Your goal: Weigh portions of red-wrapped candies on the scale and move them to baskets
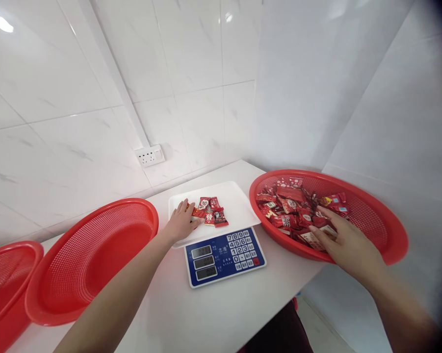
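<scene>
Several small red wrapped snack packets (210, 208) lie on the white tray of a digital scale (233, 193). Over the left end of these packets rests my left hand (182, 221), its fingers stretched out and thumb apart; it appears to touch the packets, though its palm side is hidden. A red mesh basket (386, 230) on the right holds a heap of similar red packets (294, 206). At the basket's near right side, my right hand (340, 240) reaches in over the heap with thumb and fingers apart and nothing visible between them.
The scale's blue keypad and display panel (224, 257) faces me. Left of it stand a large red basket (106, 240) and part of another red basket (7, 274). All rest on a white table (191, 314) against a tiled wall with a socket (150, 156).
</scene>
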`<state>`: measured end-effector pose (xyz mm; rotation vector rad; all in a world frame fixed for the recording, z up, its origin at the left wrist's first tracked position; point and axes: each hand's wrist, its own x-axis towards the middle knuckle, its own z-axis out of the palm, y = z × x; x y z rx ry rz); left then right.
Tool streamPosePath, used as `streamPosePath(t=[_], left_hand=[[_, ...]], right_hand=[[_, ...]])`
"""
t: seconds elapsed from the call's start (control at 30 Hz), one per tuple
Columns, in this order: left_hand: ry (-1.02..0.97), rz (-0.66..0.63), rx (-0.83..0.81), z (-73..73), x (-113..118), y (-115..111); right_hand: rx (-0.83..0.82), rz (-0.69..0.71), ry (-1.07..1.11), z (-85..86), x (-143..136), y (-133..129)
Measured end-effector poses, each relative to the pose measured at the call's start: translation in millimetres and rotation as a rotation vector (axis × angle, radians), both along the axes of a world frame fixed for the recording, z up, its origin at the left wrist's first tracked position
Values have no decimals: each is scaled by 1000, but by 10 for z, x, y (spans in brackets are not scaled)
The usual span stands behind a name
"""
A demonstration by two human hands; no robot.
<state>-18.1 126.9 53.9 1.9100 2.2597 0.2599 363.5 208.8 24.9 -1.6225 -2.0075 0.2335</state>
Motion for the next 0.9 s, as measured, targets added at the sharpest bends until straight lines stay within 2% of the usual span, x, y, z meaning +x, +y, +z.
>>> streamPosePath(t=[0.2, 0.37, 0.57, 0.9], left_hand=[[50, -73, 60, 11, 226, 114], [68, -129, 67, -57, 391, 282], [88, -134, 71, -129, 421, 355], [115, -152, 122, -114, 442, 322]], right_hand=[[-21, -11, -3, -10, 13, 5], [-11, -4, 9, -5, 15, 1], [9, -3, 5, -27, 25, 25], [-2, -4, 7, -22, 22, 18]])
